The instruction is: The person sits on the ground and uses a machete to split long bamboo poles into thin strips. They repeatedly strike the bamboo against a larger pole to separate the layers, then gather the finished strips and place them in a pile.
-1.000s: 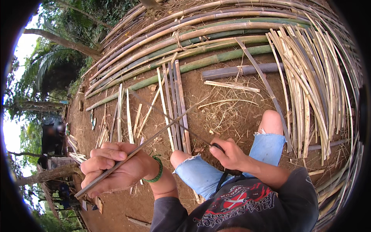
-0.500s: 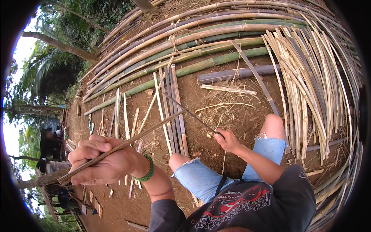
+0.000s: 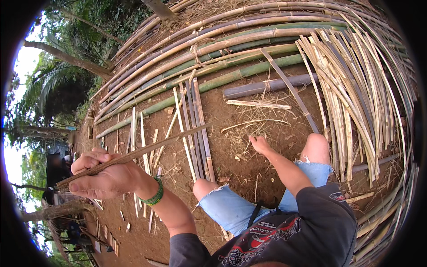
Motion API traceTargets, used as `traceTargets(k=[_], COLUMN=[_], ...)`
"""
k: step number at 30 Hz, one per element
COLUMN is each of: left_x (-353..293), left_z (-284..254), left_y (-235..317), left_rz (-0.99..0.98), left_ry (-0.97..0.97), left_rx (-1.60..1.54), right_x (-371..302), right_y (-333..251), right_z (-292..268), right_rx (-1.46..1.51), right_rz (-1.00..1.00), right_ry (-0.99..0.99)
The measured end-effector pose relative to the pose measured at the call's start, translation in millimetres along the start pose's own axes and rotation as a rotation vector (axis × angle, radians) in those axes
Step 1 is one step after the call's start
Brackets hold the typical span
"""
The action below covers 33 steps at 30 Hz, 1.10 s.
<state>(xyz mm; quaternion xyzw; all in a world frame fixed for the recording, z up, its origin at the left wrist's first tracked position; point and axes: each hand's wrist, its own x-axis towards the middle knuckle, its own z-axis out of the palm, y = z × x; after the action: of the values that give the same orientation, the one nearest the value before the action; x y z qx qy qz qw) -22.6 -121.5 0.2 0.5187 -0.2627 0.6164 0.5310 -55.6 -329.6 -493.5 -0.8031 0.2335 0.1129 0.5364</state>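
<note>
Raised at the left, my left hand (image 3: 113, 180) is closed round one end of a long, thin brown bamboo strip (image 3: 162, 141). The thumb and fingers press along it, and its far end points away to the right over the ground, tapering and blurred. A green band circles that wrist. My right hand (image 3: 261, 145), in front of my right knee, has its fingers curled in. Whatever it holds cannot be made out; no blade shows beside it. The strip and the right hand are apart.
Split bamboo slats (image 3: 347, 102) lie heaped at the right. Long bamboo poles (image 3: 249, 71) stretch across the back. Dark strips (image 3: 195, 127) lean on a green pole. A dark bamboo length (image 3: 271, 86) and shavings (image 3: 262, 118) lie on the dirt. Trees stand at the left.
The dark-handled blade seen crossing the strip from my right hand no longer shows. My right hand has moved slightly up and right; my left hand has shifted left and up with the bamboo strip.
</note>
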Motion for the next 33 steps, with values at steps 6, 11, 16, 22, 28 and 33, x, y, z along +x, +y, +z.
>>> traceTargets(k=[6, 11, 16, 22, 28, 33], left_x=[3.2, 7.8, 8.7, 1.0, 1.8, 8.2], left_z=[-12.9, -17.4, -4.9, 4.8, 0.9, 6.1], left_y=[-5.6, -7.8, 0.2, -1.2, -11.8, -14.5], left_rz=[0.019, -0.033, -0.124, -0.306, -0.270, -0.013], left_ry=[0.015, 0.082, 0.032, 0.051, 0.084, -0.003], left_rx=[-0.006, 0.038, -0.002, -0.188, -0.303, -0.046], right_x=[-7.0, -85.0, -179.1, -243.5, -235.6, -242.7], right_y=[-24.8, -97.6, -188.3, -240.9, -228.9, -239.9], right_z=[-0.9, 4.0, -20.2, -39.8, -23.9, -30.7], right_rx=[0.001, 0.153, 0.379, 0.556, 0.655, 0.727], right_rz=[0.120, -0.309, -0.550, -0.786, -0.583, -0.570], right_ry=[-0.070, -0.034, -0.097, -0.255, -0.285, -0.416])
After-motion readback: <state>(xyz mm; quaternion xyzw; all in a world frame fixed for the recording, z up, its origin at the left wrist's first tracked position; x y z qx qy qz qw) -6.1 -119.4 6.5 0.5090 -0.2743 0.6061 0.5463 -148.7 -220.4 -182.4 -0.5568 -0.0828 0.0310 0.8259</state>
